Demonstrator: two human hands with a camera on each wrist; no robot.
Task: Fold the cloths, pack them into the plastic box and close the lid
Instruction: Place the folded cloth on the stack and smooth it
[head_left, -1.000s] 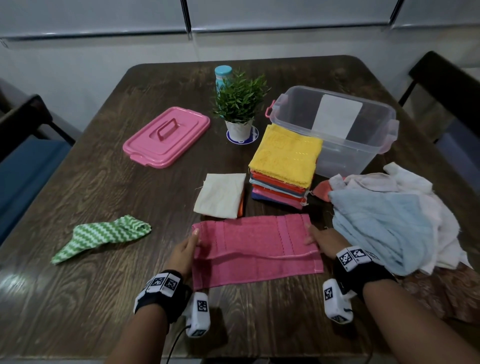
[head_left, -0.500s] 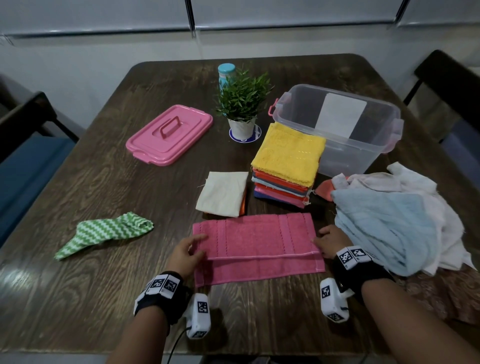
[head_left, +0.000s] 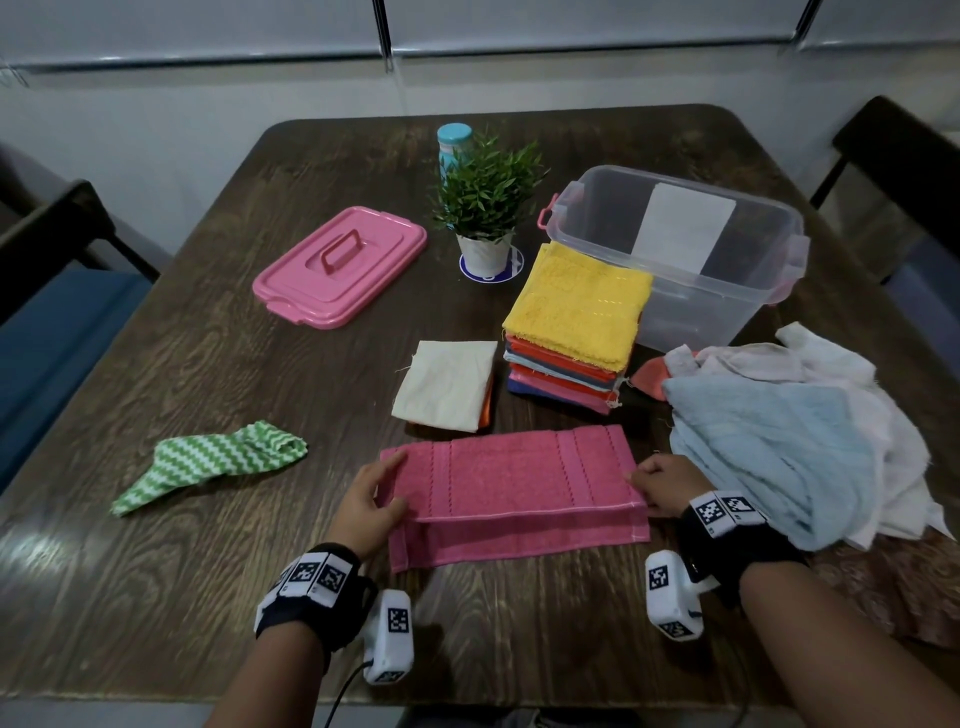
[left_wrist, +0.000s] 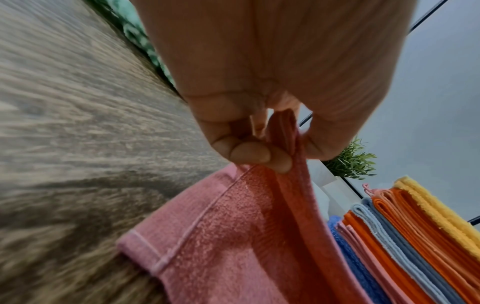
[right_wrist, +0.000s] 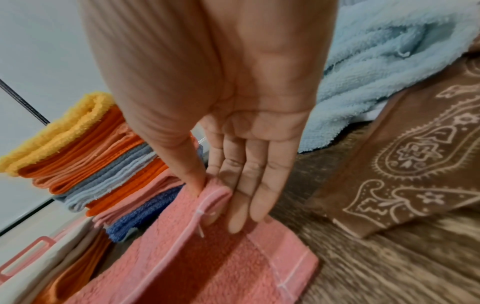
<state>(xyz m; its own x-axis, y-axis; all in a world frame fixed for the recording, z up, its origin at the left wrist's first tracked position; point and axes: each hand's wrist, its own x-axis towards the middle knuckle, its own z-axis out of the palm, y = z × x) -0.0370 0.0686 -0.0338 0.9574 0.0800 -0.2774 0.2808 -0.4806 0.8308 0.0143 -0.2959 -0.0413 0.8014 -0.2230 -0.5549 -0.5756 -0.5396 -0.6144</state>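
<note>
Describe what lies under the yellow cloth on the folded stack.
Under the yellow cloth the stack shows folded edges of orange, peach, grey, light blue, pink and dark blue cloths. Only their edges show; their faces are covered.

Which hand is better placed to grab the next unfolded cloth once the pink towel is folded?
Likely the right hand: the unfolded pile's light blue cloth lies right beside it.

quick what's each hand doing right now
Left hand: fingers pinch the left end of the pink terry towel.
Right hand: thumb and straight fingers pinch its right end.
</note>
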